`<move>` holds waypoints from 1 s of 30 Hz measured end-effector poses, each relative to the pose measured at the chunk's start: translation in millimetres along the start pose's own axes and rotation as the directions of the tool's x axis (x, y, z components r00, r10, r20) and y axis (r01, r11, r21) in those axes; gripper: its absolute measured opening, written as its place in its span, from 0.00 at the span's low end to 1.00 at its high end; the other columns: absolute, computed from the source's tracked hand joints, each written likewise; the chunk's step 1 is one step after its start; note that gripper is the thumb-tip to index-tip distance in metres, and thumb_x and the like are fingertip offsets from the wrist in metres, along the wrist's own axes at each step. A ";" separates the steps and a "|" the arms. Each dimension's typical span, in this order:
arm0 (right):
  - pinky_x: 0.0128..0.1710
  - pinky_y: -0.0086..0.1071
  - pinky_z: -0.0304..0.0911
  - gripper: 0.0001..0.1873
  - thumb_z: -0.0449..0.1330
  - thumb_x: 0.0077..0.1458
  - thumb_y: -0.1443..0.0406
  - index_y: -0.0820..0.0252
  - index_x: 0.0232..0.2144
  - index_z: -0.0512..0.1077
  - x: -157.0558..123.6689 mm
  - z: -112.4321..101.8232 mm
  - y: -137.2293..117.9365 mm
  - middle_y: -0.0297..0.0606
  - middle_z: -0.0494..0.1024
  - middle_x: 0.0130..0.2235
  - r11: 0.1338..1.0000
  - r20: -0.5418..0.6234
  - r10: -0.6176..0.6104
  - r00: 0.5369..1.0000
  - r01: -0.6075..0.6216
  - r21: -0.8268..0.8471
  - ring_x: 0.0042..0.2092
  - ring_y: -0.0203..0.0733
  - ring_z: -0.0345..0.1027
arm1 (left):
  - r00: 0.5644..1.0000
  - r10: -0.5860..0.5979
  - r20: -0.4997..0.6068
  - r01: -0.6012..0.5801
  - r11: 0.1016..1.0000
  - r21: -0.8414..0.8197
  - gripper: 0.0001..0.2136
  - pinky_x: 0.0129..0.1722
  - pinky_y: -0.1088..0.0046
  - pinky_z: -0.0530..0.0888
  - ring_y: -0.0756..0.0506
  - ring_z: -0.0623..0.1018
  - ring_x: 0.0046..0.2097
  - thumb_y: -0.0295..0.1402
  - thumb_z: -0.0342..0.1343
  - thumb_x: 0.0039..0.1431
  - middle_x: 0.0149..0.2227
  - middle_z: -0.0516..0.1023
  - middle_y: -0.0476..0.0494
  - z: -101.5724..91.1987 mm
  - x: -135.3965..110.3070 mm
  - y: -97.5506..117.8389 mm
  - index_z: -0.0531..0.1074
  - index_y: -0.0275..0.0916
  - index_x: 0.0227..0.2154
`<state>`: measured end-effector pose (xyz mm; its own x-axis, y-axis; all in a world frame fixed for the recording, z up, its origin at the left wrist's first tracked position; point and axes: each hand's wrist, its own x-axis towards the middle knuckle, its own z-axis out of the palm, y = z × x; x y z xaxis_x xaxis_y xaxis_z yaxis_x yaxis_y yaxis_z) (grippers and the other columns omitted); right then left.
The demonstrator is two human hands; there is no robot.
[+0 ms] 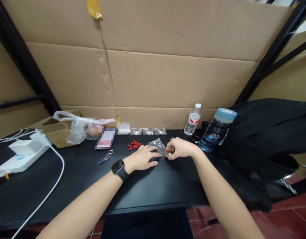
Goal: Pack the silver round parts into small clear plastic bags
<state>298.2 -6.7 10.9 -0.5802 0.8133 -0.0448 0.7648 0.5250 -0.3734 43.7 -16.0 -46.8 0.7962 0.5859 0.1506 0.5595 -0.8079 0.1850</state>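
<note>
My left hand (143,157), with a black smartwatch (118,167) on its wrist, lies on the black table (80,172), fingers stretched out toward a small clear plastic bag (156,144) and pressing its near end. My right hand (180,148) is closed in a pinch on a small red and silver piece (168,152) at the bag's mouth. A little heap of red pieces (134,145) lies just left of the bag. Three filled clear packets (148,131) stand in a row at the cardboard wall.
A small water bottle (192,120) and a blue-lidded bottle (216,130) stand at right beside a black bag (267,132). At left are a cardboard box with plastic wrap (68,127), a white power strip (21,156) with cable, and a keychain (105,160).
</note>
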 end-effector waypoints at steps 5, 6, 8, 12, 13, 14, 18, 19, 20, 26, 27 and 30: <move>0.30 0.29 0.62 0.13 0.71 0.41 0.59 0.57 0.32 0.81 0.5 3.8 1.2 0.36 0.80 0.30 0.997 -0.012 0.022 1.000 -0.023 -0.069 0.31 0.41 0.72 | 1.000 0.002 -0.004 -0.002 1.000 0.022 0.20 0.58 0.50 0.64 0.33 0.67 0.62 0.46 0.52 0.67 0.65 0.65 0.43 1.4 -0.6 0.0 0.68 0.61 0.60; 0.31 0.29 0.62 0.14 0.72 0.40 0.59 0.57 0.32 0.82 1.5 5.3 2.4 0.37 0.81 0.31 0.995 -0.022 0.038 0.999 -0.040 -0.088 0.32 0.42 0.72 | 1.000 0.006 -0.005 -0.006 1.000 0.019 0.20 0.58 0.50 0.64 0.33 0.67 0.62 0.46 0.52 0.67 0.65 0.65 0.43 1.7 -0.7 -0.2 0.68 0.62 0.60; 0.33 0.30 0.62 0.15 0.72 0.40 0.59 0.57 0.34 0.82 4.1 8.5 4.8 0.39 0.81 0.34 0.992 -0.041 0.057 0.998 -0.061 -0.110 0.34 0.43 0.73 | 1.000 0.010 -0.008 -0.010 1.000 0.009 0.20 0.59 0.49 0.63 0.32 0.66 0.62 0.46 0.52 0.66 0.66 0.65 0.43 2.1 -0.9 -0.6 0.68 0.62 0.60; 0.34 0.30 0.63 0.14 0.71 0.42 0.60 0.57 0.34 0.83 9.1 13.2 5.0 0.38 0.82 0.33 0.996 -0.041 0.013 0.999 -0.017 -0.093 0.34 0.43 0.73 | 1.000 0.003 0.002 -0.003 1.000 0.001 0.20 0.59 0.48 0.63 0.31 0.66 0.62 0.45 0.53 0.66 0.66 0.64 0.43 0.8 -1.2 0.6 0.68 0.62 0.60; 0.34 0.29 0.62 0.14 0.70 0.42 0.60 0.57 0.34 0.82 9.9 14.0 4.0 0.37 0.82 0.32 0.997 -0.045 0.002 0.999 -0.005 -0.079 0.33 0.42 0.73 | 1.000 0.000 0.005 0.000 1.000 0.003 0.20 0.59 0.47 0.63 0.31 0.66 0.62 0.45 0.53 0.66 0.67 0.63 0.43 0.2 -1.2 1.1 0.68 0.62 0.60; 0.34 0.29 0.62 0.14 0.70 0.43 0.60 0.58 0.34 0.82 10.5 14.8 2.8 0.36 0.82 0.32 0.998 -0.057 -0.005 0.998 0.001 -0.064 0.33 0.41 0.73 | 1.000 -0.004 0.007 0.004 1.000 0.005 0.20 0.58 0.47 0.63 0.31 0.66 0.63 0.45 0.53 0.66 0.67 0.63 0.43 -0.3 -1.3 1.6 0.68 0.62 0.60; 0.33 0.29 0.62 0.11 0.69 0.44 0.61 0.58 0.33 0.80 11.1 16.5 -0.3 0.35 0.81 0.31 1.000 -0.132 0.010 0.991 -0.007 0.023 0.32 0.39 0.73 | 1.000 -0.011 0.011 0.011 1.000 0.007 0.20 0.59 0.47 0.62 0.31 0.67 0.62 0.46 0.54 0.66 0.66 0.64 0.42 -1.0 -1.5 1.8 0.69 0.61 0.59; 0.34 0.29 0.63 0.11 0.69 0.45 0.61 0.59 0.33 0.80 10.9 16.3 -0.5 0.35 0.81 0.30 0.999 -0.142 0.016 0.990 -0.009 0.048 0.32 0.40 0.73 | 1.000 -0.013 0.013 0.013 1.000 0.002 0.19 0.59 0.46 0.62 0.31 0.66 0.63 0.46 0.54 0.65 0.66 0.64 0.42 -0.9 -1.5 1.6 0.70 0.61 0.59; 0.34 0.29 0.63 0.10 0.69 0.46 0.61 0.59 0.32 0.80 10.6 15.8 -0.4 0.35 0.82 0.30 0.997 -0.144 0.020 0.989 -0.009 0.075 0.32 0.40 0.74 | 1.000 -0.017 0.015 0.017 1.000 -0.002 0.19 0.60 0.46 0.61 0.31 0.66 0.63 0.46 0.54 0.65 0.67 0.64 0.42 -0.7 -1.5 1.5 0.70 0.61 0.59; 0.35 0.29 0.64 0.11 0.69 0.48 0.58 0.58 0.33 0.81 11.4 16.5 -2.4 0.36 0.82 0.30 0.986 -0.079 0.009 0.997 0.005 0.167 0.34 0.41 0.76 | 1.000 -0.013 0.027 0.013 1.000 -0.014 0.19 0.59 0.44 0.61 0.29 0.65 0.64 0.45 0.54 0.65 0.67 0.63 0.42 -0.5 -1.9 1.2 0.69 0.64 0.59; 0.35 0.29 0.64 0.11 0.70 0.47 0.59 0.58 0.32 0.81 12.3 17.8 -3.2 0.36 0.82 0.30 0.990 -0.081 0.006 0.997 0.006 0.142 0.33 0.41 0.75 | 1.000 -0.011 0.029 0.011 1.000 -0.016 0.19 0.59 0.44 0.61 0.29 0.65 0.64 0.45 0.54 0.65 0.67 0.63 0.43 -0.7 -2.1 1.2 0.69 0.64 0.58; 0.35 0.29 0.63 0.12 0.73 0.42 0.60 0.58 0.31 0.80 15.1 21.2 -4.8 0.35 0.82 0.31 0.999 -0.126 0.005 0.992 -0.001 0.034 0.34 0.41 0.75 | 0.999 -0.002 0.037 0.002 1.000 -0.015 0.19 0.59 0.42 0.60 0.29 0.64 0.65 0.45 0.54 0.65 0.68 0.62 0.43 -1.5 -2.6 1.4 0.69 0.65 0.58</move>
<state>279.9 -2.3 -7.6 -0.5362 0.8412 0.0699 0.7554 0.5152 -0.4049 42.1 -18.6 -45.4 0.8033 0.5845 0.1144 0.5578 -0.8057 0.1994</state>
